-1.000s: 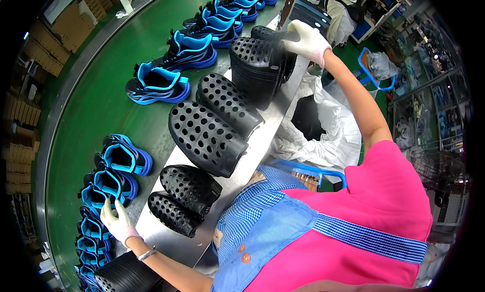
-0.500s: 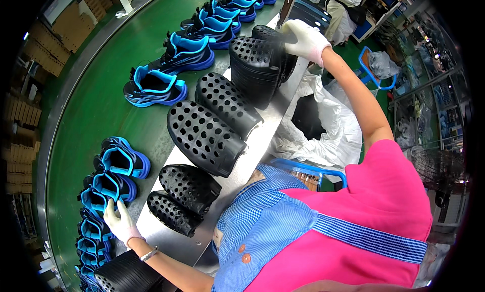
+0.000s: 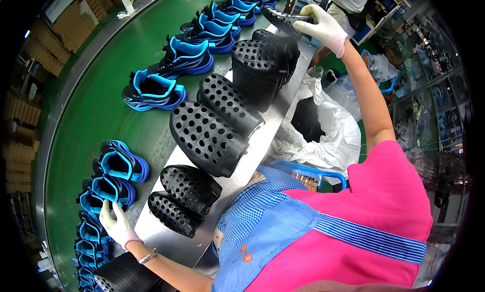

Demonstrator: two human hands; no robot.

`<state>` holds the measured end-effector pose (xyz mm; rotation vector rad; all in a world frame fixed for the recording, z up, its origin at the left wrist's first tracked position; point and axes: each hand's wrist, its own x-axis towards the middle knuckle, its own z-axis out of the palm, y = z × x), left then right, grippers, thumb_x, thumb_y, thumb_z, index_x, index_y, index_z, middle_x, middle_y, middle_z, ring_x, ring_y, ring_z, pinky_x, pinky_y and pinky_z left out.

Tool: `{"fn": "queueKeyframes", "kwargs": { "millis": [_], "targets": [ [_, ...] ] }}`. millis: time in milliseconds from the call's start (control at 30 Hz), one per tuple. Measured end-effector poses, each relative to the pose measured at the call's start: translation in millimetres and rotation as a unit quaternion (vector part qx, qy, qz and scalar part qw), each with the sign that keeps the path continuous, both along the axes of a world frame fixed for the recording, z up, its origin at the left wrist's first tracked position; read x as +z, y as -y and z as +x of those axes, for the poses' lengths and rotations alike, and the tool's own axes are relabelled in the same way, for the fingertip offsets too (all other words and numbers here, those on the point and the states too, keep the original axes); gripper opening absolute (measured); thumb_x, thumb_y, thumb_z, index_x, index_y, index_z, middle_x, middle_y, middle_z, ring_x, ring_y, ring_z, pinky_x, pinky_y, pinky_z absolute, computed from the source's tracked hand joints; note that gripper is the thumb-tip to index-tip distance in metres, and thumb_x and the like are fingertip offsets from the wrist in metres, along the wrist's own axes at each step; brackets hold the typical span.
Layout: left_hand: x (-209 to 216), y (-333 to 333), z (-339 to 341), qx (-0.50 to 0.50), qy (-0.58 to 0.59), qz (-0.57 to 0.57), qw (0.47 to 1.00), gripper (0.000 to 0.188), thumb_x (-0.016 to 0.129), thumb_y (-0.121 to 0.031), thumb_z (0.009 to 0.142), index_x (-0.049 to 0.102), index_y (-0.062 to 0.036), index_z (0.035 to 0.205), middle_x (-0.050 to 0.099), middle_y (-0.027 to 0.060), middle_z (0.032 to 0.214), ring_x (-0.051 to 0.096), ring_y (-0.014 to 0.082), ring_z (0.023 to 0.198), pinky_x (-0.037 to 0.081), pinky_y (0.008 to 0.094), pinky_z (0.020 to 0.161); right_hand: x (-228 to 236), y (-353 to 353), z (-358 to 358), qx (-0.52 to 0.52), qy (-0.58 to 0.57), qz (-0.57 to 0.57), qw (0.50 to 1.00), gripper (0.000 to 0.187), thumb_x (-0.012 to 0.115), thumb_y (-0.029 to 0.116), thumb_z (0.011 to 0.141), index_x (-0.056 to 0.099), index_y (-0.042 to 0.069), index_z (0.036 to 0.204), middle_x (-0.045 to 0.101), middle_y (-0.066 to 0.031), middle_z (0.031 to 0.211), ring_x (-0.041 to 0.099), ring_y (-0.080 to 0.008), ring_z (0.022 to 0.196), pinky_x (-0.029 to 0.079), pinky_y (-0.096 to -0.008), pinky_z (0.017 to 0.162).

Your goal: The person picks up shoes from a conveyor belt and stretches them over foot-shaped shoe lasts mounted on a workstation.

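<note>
At the upper right, my gloved right hand (image 3: 326,29) pinches a black perforated plastic shoe insert (image 3: 279,21) by its end. It is raised just above a nested stack of such inserts (image 3: 260,72). My gloved left hand (image 3: 118,225) is at the lower left, fingers apart, with nothing visible in it. Its fingertips are by a blue-and-black sports shoe (image 3: 91,202); whether they touch it I cannot tell. Between my hands, two larger inserts (image 3: 204,138) and two smaller inserts (image 3: 189,188) lie on a metal ledge (image 3: 166,158).
A green conveyor belt (image 3: 91,105) curves past the ledge, carrying rows of sports shoes (image 3: 189,57). Another insert stack (image 3: 126,274) lies at lower left. Beside me, a white sack (image 3: 343,135) stands open with something black inside. Another person (image 3: 348,1) is at the top right.
My right hand has lifted an insert up off the stack, moving slightly up and right. My left hand has shifted only a little, its fingers still apart.
</note>
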<state>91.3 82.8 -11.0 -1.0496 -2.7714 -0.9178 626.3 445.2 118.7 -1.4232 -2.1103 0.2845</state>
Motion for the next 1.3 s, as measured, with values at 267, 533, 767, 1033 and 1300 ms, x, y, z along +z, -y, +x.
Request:
{"fn": "queueKeyframes", "kwargs": {
  "millis": [267,533,767,1033,1300],
  "targets": [
    [13.1,-7.6,7.4,-0.049,0.154,0.153,0.975,0.039,0.058,-0.025,0.094,0.057,-0.0009,0.126,0.059,0.0099,0.121,0.058,0.0189,0.108,0.046,0.0315,0.091,37.4,8.2,-71.3,0.126,-0.072,-0.028,0.989,0.051,0.070,0.039,0.080,0.056,-0.001,0.108,0.060,-0.0052,0.091,0.056,-0.0118,0.085,0.046,-0.0255,0.075],
    [59.6,-63.2,78.5,-0.337,0.600,0.396,0.608,0.078,0.067,-0.046,0.083,0.037,0.0029,0.136,0.049,0.0182,0.132,0.049,0.0266,0.121,0.040,0.0426,0.103,30.9,143.8,-282.2,0.501,-0.084,-0.015,0.861,0.039,0.072,0.022,0.071,0.055,0.001,0.099,0.058,-0.0125,0.086,0.059,-0.0224,0.081,0.048,-0.0319,0.075],
    [8.3,-4.5,34.2,-0.236,0.616,0.531,0.532,0.046,0.061,-0.035,0.092,0.049,-0.0036,0.123,0.057,0.0124,0.118,0.056,0.0249,0.108,0.047,0.0424,0.094,-17.4,212.0,-404.1,0.591,0.075,-0.013,0.803,0.040,0.063,0.032,0.079,0.057,-0.001,0.102,0.060,-0.0194,0.094,0.060,-0.0334,0.091,0.049,-0.0379,0.080],
    [-12.5,22.4,-13.9,-0.125,0.553,0.540,0.622,0.043,0.062,-0.034,0.091,0.052,0.0012,0.113,0.061,0.0140,0.109,0.061,0.0246,0.100,0.052,0.0412,0.086,-27.7,243.8,-473.3,0.567,0.302,0.011,0.766,0.041,0.054,0.040,0.086,0.062,0.000,0.089,0.066,-0.0183,0.082,0.065,-0.0342,0.079,0.052,-0.0417,0.073],
    [-19.0,41.8,-66.0,0.083,0.276,0.392,0.873,0.038,0.055,-0.031,0.093,0.060,0.0004,0.115,0.060,0.0122,0.110,0.063,0.0206,0.084,0.053,0.0330,0.073,-23.9,230.5,-515.2,0.562,0.334,-0.001,0.756,0.042,0.052,0.043,0.085,0.067,0.005,0.095,0.067,-0.0185,0.084,0.065,-0.0343,0.083,0.051,-0.0430,0.076]
  ]
}}
